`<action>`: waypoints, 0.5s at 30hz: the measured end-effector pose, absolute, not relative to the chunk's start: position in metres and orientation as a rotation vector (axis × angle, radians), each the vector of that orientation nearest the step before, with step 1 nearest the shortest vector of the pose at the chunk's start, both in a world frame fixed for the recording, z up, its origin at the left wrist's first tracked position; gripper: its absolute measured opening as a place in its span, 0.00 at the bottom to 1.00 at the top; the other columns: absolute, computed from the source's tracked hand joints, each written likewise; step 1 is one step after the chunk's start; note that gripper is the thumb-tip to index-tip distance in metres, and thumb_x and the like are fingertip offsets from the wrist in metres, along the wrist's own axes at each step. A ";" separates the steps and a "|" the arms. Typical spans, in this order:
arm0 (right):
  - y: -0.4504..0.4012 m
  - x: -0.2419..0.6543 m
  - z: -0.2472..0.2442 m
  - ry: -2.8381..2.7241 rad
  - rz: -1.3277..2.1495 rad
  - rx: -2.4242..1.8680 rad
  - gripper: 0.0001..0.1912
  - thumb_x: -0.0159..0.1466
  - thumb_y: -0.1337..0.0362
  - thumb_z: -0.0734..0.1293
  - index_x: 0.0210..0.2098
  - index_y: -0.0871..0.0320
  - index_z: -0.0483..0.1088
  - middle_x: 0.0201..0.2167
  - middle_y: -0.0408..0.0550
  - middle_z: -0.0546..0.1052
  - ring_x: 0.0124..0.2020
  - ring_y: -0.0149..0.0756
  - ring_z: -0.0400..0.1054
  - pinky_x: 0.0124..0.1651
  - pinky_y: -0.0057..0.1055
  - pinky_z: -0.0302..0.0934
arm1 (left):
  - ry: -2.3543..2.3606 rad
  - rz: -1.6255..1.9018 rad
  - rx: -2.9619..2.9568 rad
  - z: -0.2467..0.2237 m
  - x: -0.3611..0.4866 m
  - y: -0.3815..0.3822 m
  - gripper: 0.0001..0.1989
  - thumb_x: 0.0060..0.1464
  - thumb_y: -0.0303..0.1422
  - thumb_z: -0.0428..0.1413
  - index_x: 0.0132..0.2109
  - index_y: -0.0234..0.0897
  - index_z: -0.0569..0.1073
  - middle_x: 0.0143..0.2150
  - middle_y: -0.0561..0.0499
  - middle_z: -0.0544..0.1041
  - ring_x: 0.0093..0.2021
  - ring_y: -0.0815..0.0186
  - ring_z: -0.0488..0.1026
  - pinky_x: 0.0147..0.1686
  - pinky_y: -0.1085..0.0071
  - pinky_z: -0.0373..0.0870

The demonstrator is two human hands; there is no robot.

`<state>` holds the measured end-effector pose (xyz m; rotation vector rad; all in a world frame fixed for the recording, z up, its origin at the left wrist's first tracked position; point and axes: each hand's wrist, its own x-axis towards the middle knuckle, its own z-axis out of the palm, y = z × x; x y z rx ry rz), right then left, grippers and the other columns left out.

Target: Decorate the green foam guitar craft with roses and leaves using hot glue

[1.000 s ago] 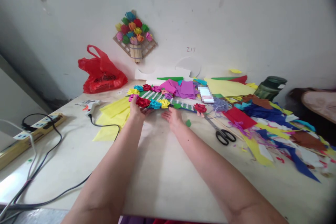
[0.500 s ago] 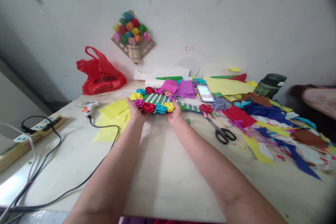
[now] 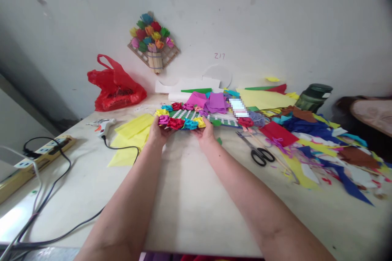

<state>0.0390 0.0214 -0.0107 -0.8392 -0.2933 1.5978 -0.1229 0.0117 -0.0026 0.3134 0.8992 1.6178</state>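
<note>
Both my hands grip the near edge of a flower-trimmed craft piece (image 3: 185,115). It has a green-and-white striped face with crepe-paper flowers in yellow, blue, red, pink and purple around its wider left end. A red flower (image 3: 246,122) sits at its narrow right end. My left hand (image 3: 157,131) holds the left corner by a pink flower, thumb on top. Beside the yellow flower (image 3: 200,122), my right hand (image 3: 206,130) has its thumb up and fingers underneath. The fingers under the piece are partly hidden. It is held low over the table, tilted away from me.
Left are a glue gun (image 3: 105,126) with a trailing cord, yellow paper sheets (image 3: 128,134), a power strip (image 3: 45,151) and a red plastic bag (image 3: 116,85). On the right lie black-handled scissors (image 3: 260,155), coloured paper scraps (image 3: 330,147) and a dark green bottle (image 3: 314,98).
The craft piece has shifted slightly to the right and tilted a little flatter, both hands moving with it. My hold on it is unchanged. The view has shifted very slightly.
</note>
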 end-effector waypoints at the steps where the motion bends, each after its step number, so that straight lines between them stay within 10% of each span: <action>1: 0.021 0.039 -0.011 -0.300 1.596 -0.843 0.10 0.55 0.58 0.64 0.33 0.58 0.66 0.23 0.42 0.72 0.25 0.31 0.67 0.30 0.29 0.64 | 0.895 1.630 0.298 -0.003 -0.123 0.012 0.13 0.56 0.40 0.45 0.38 0.37 0.67 0.30 0.47 0.72 0.32 0.59 0.73 0.35 0.54 0.72; 15: 0.034 0.039 -0.029 -0.515 1.254 -0.898 0.16 0.43 0.62 0.71 0.31 0.56 0.65 0.22 0.38 0.72 0.25 0.32 0.68 0.26 0.29 0.62 | 0.838 1.717 0.185 -0.005 -0.128 0.014 0.13 0.38 0.22 0.48 0.34 0.32 0.68 0.29 0.46 0.71 0.30 0.63 0.72 0.31 0.68 0.71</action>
